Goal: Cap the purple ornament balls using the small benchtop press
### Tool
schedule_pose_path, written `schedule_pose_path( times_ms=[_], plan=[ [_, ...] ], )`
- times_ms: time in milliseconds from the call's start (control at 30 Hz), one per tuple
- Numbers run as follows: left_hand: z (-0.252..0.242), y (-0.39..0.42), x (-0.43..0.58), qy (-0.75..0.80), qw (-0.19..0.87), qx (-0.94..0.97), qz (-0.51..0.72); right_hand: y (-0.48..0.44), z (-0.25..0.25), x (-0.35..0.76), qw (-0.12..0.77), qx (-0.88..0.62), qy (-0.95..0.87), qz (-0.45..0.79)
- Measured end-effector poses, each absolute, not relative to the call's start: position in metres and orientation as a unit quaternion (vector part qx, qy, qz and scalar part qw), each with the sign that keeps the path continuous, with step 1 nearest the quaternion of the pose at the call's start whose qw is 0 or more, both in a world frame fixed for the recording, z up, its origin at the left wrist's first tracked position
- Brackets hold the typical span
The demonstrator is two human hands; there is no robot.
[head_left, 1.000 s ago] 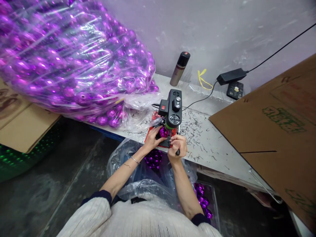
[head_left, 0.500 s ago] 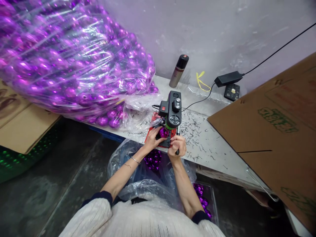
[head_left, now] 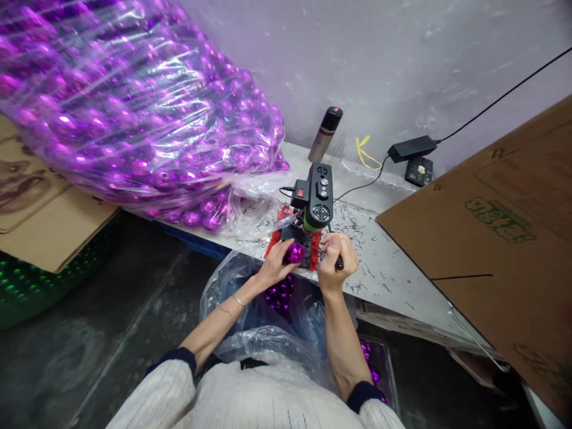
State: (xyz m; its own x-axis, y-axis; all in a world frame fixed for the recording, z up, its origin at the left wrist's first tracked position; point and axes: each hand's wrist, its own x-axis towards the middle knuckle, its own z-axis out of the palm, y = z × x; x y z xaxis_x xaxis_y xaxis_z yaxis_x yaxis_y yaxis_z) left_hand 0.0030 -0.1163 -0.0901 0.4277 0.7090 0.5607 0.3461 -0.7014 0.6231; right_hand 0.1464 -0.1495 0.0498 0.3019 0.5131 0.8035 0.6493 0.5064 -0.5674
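A shiny purple ball [head_left: 295, 253] is held between the thumb and fingers of my left hand [head_left: 276, 265], over the front of a red and black base. Above the base stands a small black machine [head_left: 320, 193] with round vents and a green ring beneath. My right hand [head_left: 337, 259] is closed around the black-tipped lever [head_left: 340, 263] at the machine's right side. Below the table edge, more purple balls [head_left: 279, 294] lie in an open clear plastic bag [head_left: 223, 280].
A huge clear bag of purple balls [head_left: 156, 113] fills the back left. Behind the machine are a spray can [head_left: 325, 134], a yellow tie [head_left: 367, 156] and a black power adapter [head_left: 412, 148]. Cardboard boxes [head_left: 500, 238] stand right and left; dark bits litter the table [head_left: 393, 280].
The purple ball and my left hand have come out from under the machine head toward me. My right hand has moved right with the lever, whose end now points outward.
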Motion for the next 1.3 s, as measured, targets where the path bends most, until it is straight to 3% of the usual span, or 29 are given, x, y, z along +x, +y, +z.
schedule_pose_path(
  times_ms=[167, 267, 433, 533, 633, 1033, 1200, 1300],
  plan=[
    [-0.083, -0.154, -0.024, 0.258, 0.157, 0.895, 0.329, -0.153, 0.033, 0.145, 0.631, -0.486, -0.600, -0.072],
    [-0.073, -0.150, -0.035, 0.271, 0.176, 0.884, 0.338, -0.154, 0.028, 0.144, 0.633, -0.486, -0.598, -0.076],
    [-0.046, -0.086, -0.060, 0.546, 0.103, 0.703, 0.444, -0.154, 0.027, 0.144, 0.639, -0.472, -0.604, -0.065],
    [-0.034, -0.041, -0.076, 0.719, 0.077, 0.530, 0.443, -0.154, 0.025, 0.143, 0.642, -0.472, -0.601, -0.061],
    [-0.030, -0.011, -0.081, 0.789, 0.098, 0.435, 0.422, -0.155, 0.023, 0.143, 0.640, -0.474, -0.601, -0.066],
    [-0.045, 0.003, -0.099, 0.666, 0.228, 0.531, 0.472, -0.150, 0.016, 0.137, 0.676, -0.474, -0.561, -0.062],
    [-0.054, -0.020, -0.071, 0.633, 0.126, 0.623, 0.443, -0.151, 0.015, 0.141, 0.656, -0.471, -0.587, -0.061],
    [-0.052, -0.011, -0.046, 0.579, 0.129, 0.704, 0.390, -0.152, 0.015, 0.143, 0.649, -0.467, -0.597, -0.067]
  ],
)
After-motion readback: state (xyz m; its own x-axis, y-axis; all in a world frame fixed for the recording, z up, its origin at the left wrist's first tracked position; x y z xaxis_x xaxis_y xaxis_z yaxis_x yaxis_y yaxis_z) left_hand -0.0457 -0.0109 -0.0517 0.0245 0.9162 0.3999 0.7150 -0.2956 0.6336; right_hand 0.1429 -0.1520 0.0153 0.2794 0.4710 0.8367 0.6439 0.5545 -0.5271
